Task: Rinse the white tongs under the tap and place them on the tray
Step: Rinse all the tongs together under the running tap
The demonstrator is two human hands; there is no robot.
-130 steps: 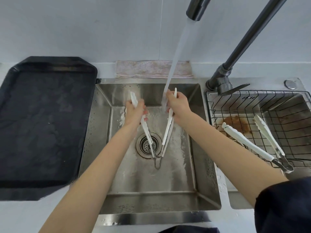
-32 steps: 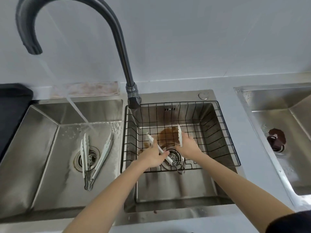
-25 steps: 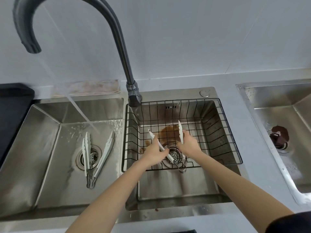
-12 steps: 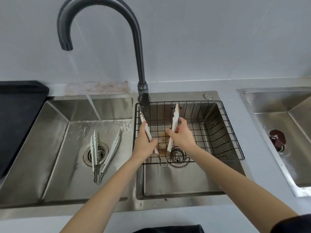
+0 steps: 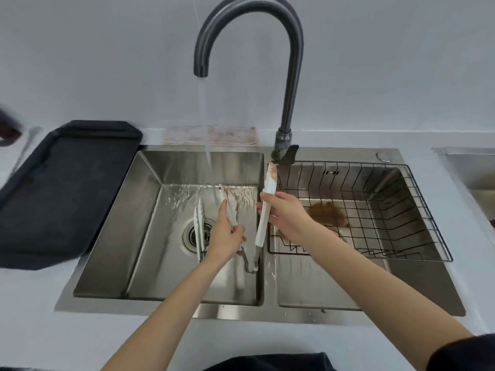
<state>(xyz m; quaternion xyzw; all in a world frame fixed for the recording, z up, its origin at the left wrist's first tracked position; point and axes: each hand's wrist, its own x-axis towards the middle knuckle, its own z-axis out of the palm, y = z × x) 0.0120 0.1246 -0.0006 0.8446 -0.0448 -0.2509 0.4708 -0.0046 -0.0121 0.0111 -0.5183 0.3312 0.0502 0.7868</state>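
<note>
Leftmost, the flat black tray point(image 5: 61, 194) waits bare on the tabletop; a second pair of tongs point(image 5: 199, 228) lies over the steel basin's drain. Beside it, the left hand point(image 5: 225, 236) and right hand point(image 5: 286, 218) each clench one arm of the stained white tongs point(image 5: 263, 210), spread open, presumably so the stream point(image 5: 207, 153) reaches both smeared tips; the wire basket point(image 5: 375, 210) sits rightmost.

our left hand point(image 5: 224, 238) hides most of the second tongs point(image 5: 198, 228) lying over the drain. a dark object point(image 5: 8, 129) at the left edge is cut off and blurred.
</note>
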